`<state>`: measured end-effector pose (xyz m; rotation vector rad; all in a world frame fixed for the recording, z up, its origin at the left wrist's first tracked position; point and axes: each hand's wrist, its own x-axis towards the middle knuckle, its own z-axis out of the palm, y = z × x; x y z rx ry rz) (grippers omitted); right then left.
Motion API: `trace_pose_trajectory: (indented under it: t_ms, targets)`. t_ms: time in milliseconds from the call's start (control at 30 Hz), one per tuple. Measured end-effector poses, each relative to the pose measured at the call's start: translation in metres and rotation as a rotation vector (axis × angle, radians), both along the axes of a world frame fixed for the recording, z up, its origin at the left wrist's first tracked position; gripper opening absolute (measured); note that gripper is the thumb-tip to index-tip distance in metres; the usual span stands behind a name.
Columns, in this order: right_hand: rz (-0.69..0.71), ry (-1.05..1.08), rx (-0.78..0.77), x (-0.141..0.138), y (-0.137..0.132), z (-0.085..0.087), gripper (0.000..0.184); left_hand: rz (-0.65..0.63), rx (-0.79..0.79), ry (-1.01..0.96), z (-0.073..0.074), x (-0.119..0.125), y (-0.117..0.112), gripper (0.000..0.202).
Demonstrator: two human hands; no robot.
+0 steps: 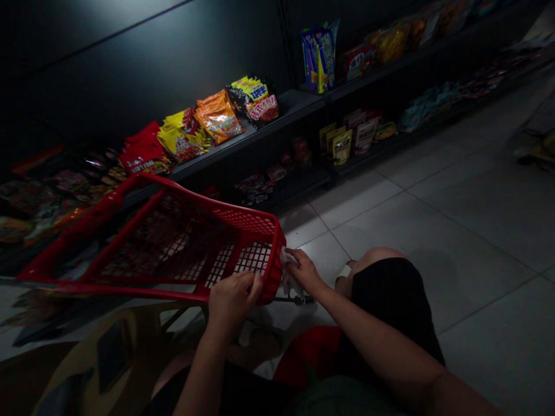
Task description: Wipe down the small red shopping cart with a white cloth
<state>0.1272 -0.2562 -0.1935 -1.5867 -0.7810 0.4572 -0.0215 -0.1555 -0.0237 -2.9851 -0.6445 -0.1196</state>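
Observation:
A red plastic shopping basket (182, 237) is tipped on its side in front of me, its mesh wall facing up. My left hand (234, 297) is closed over the basket's near rim, fingers curled on the edge. My right hand (303, 271) is closed on a white cloth (289, 276), pressed against the basket's right corner. My knee in dark shorts (390, 289) is bent just right of the hands.
Dark shelves (269, 130) along the wall carry snack packets in red, yellow and orange (191, 133), with more packets on lower and farther shelves (347, 144). Grey floor tiles (455, 219) spread to the right. A yellowish object (108, 352) lies at lower left.

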Motion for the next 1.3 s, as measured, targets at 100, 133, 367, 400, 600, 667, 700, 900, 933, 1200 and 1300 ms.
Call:
trace_pose_trajectory:
  t_ms: [100,133,367,400,600,667,700,900,933,1200,1300]
  targets:
    - [0.098,-0.146,-0.081,0.000,-0.008,0.006,0.052,0.005,-0.013,-0.014,-0.002,0.000,0.002,0.042]
    - [0.122,-0.196,-0.112,0.001,-0.010,0.008,0.053,0.002,-0.017,-0.021,-0.002,0.000,0.003,0.041]
    - [0.100,-0.116,-0.139,0.015,-0.001,0.019,0.043,-0.033,-0.021,-0.070,-0.003,-0.001,0.006,0.042]
    - [0.071,-0.033,-0.107,0.016,0.001,0.019,0.038,-0.031,-0.022,-0.074,-0.003,-0.002,0.005,0.042]
    - [0.003,-0.055,0.035,0.016,-0.001,0.023,0.042,-0.085,0.022,-0.140,-0.006,0.000,0.002,0.041]
    - [0.071,-0.108,0.023,0.015,-0.005,0.025,0.047,-0.102,0.034,-0.167,-0.008,0.001,0.004,0.039]
    - [0.089,-0.096,0.018,0.015,-0.006,0.024,0.048,-0.105,0.036,-0.171,-0.008,0.002,0.005,0.037]
    - [-0.087,0.103,0.052,0.026,0.007,0.013,0.033,-0.083,0.016,-0.158,-0.005,-0.001,0.003,0.037]
    - [-0.113,0.099,0.052,0.029,0.009,0.010,0.035,-0.088,0.017,-0.157,-0.005,-0.002,0.002,0.038]
    - [0.021,-0.233,-0.056,0.029,0.005,0.003,0.052,-0.133,0.034,-0.179,-0.006,-0.002,0.003,0.039]
    - [0.039,-0.216,-0.031,0.029,0.007,0.006,0.052,-0.142,0.030,-0.182,-0.005,-0.002,0.003,0.038]
